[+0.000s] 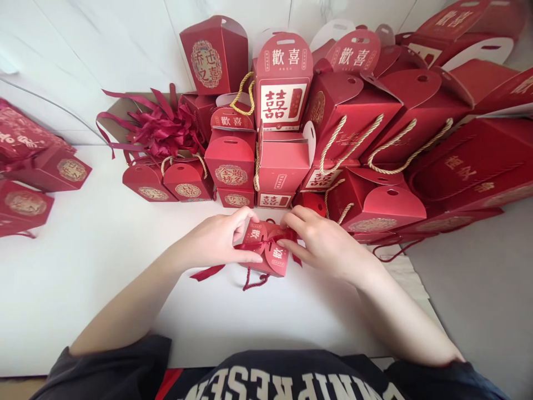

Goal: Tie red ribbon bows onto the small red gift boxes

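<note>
A small red gift box (280, 268) with white lettering sits on the white table directly before me. Its rounded flaps meet on top, and a dark red ribbon (266, 243) crosses them with a knot near the middle. My left hand (225, 239) grips the box's left side, thumb along the near flap and fingers curled at the far edge. From the right, my right hand (318, 241) pinches the ribbon beside the knot; its fingertips partly hide it. One ribbon tail (208, 273) lies left of the box. A dark red cord handle (256, 281) hangs at the near side.
Red gift boxes (285, 158) stand stacked along the back, several with gold rope handles. A cardboard box (119, 108) at back left holds a heap of dark red ribbons (160, 125). More red boxes (25, 205) are at far left. Larger red boxes (470, 166) fill the right.
</note>
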The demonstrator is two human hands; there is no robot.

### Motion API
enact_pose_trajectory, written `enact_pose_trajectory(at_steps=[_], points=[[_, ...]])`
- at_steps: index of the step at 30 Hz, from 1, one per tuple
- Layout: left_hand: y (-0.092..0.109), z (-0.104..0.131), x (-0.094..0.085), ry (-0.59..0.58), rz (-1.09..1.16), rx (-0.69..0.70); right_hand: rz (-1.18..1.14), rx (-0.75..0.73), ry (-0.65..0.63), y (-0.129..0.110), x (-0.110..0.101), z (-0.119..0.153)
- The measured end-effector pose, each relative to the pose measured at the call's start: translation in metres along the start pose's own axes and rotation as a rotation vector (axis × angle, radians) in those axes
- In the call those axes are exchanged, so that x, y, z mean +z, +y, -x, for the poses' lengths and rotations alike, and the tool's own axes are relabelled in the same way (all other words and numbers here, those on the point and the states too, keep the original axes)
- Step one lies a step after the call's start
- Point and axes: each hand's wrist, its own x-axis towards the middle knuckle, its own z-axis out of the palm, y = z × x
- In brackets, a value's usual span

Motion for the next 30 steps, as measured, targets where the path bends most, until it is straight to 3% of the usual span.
enact_pose_trajectory(at_steps=[6,30], points=[[0.008,0.0,0.007,0.021,-0.159,0.097,-0.081,-0.149,-0.061,-0.007,-0.005,0.003],[0.008,-0.004,0.016,0.006,-0.14,0.128,-0.08,-0.167,-0.119,0.001,-0.004,0.001]])
